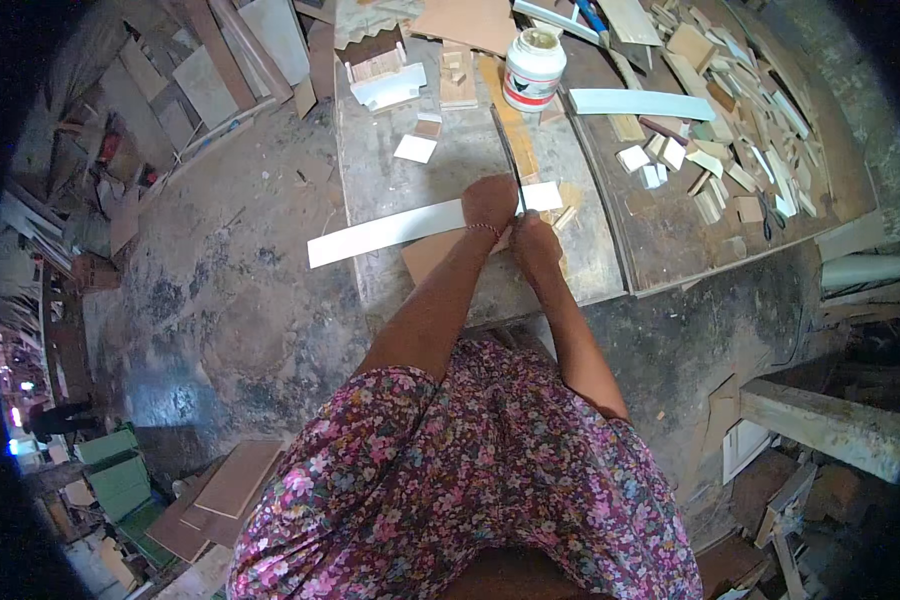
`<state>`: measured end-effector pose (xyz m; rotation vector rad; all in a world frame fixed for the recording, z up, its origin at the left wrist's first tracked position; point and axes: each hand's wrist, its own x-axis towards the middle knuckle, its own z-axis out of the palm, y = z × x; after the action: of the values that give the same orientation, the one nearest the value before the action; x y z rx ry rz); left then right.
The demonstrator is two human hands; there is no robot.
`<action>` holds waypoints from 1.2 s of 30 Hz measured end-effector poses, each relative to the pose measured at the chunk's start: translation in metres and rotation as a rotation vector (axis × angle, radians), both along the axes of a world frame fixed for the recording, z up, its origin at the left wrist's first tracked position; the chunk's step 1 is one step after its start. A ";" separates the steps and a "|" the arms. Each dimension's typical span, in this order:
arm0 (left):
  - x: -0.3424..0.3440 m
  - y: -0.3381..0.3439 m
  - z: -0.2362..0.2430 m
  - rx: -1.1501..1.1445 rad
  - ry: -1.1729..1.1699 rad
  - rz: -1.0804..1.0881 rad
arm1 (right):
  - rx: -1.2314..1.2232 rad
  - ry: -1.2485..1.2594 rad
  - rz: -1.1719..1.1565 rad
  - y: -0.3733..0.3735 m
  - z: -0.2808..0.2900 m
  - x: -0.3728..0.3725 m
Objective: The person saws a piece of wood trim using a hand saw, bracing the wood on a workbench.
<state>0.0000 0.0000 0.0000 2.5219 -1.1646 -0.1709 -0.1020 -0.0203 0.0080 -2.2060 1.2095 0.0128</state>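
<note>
A long white strip (385,233) lies slantwise across the near part of the workbench, its short right end (543,196) showing past my hands. My left hand (490,202) is closed and holds the strip down near that end. Just to its right, my right hand (537,243) is closed around the near end of a long, thin dark blade (508,150), which points away from me and crosses over the strip. The blade's handle is hidden in my fingers. Under the strip and my wrists is a brown flat board (435,256).
A white tub (534,70) with a red band stands open at the back. Small white pieces (415,148) lie left of the blade. Many wood offcuts (705,160) and pliers (767,218) cover the right-hand bench. Boards (235,60) lean at far left.
</note>
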 end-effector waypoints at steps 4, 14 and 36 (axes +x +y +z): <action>0.003 0.001 -0.002 0.007 -0.053 0.004 | -0.039 0.015 0.033 0.001 -0.003 0.002; 0.001 0.003 0.000 0.036 -0.092 -0.001 | 0.009 -0.052 0.001 0.003 0.010 -0.001; -0.001 -0.001 0.005 0.120 -0.062 -0.001 | -0.019 -0.037 -0.017 0.007 0.013 -0.005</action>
<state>-0.0014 -0.0014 0.0052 2.6486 -1.2125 -0.1689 -0.1074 -0.0136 0.0210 -2.2027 1.2127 -0.0471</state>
